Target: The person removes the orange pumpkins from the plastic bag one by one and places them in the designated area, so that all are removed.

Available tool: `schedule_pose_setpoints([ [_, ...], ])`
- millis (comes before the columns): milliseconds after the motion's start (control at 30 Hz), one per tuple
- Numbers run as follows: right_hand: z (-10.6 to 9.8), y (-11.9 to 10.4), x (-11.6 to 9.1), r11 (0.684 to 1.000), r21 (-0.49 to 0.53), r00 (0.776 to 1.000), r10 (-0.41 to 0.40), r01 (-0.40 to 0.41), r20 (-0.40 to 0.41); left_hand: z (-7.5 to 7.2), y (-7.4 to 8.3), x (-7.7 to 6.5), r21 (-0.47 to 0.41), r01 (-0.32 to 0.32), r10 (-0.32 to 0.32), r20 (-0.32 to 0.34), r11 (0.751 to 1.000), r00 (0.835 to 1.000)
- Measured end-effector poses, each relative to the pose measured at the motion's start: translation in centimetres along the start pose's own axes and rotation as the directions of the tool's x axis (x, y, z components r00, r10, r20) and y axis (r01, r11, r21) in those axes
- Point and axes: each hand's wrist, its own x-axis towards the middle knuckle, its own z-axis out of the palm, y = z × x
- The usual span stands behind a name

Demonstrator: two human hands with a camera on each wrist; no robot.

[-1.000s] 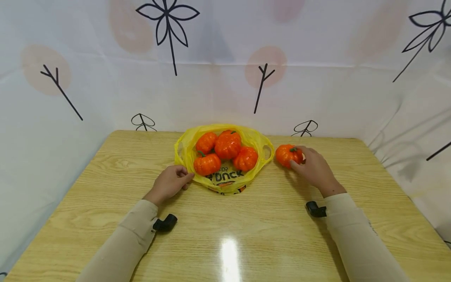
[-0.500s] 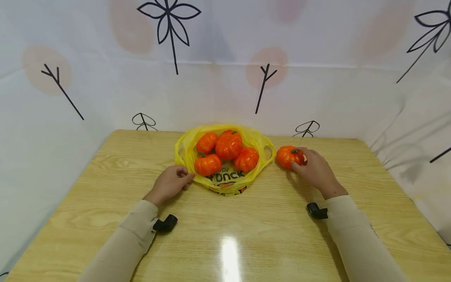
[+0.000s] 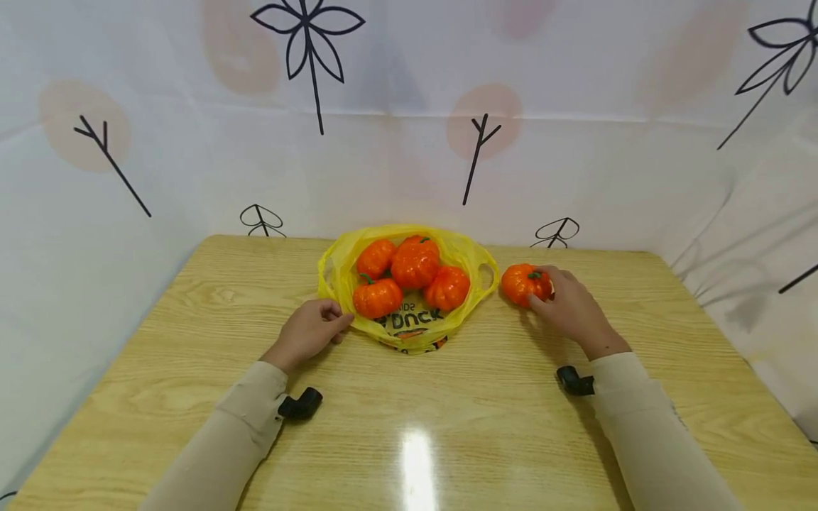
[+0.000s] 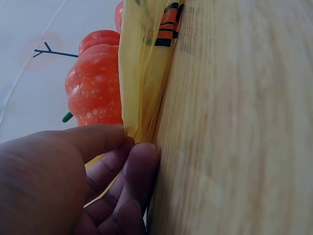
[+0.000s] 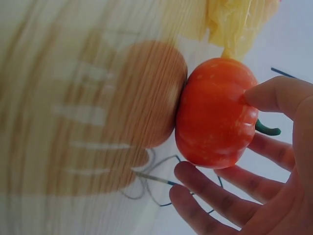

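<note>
A yellow plastic bag (image 3: 473,261) lies spread wide on the table, with several orange toy pumpkins (image 3: 415,263) inside it. My left hand (image 3: 308,331) pinches the bag's near left rim between thumb and fingers; the left wrist view shows the yellow film (image 4: 139,88) running into that pinch. To the right of the bag, a single toy pumpkin (image 3: 525,284) with a green stem sits on the tabletop. My right hand (image 3: 571,310) holds this pumpkin from its right side. Seen from the right wrist, the thumb presses one side of the pumpkin (image 5: 215,115) and fingers reach round the other.
The wooden table (image 3: 358,440) runs back to a pale patterned cloth (image 3: 396,170) hanging along its far edge. More cloth hangs at the left and right sides. A black wrist mount (image 3: 300,404) sits on the left sleeve and another black mount (image 3: 575,381) on the right.
</note>
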Motion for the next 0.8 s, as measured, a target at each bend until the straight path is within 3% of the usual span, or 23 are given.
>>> schedule_pose_setpoints([
  [800, -0.14, -0.54, -0.16, 1.0, -0.004, 1.0, 0.019, -0.019, 0.024, 0.03, 0.0, 0.04, -0.031, 0.004, -0.004, 0.003, 1.0, 1.0],
])
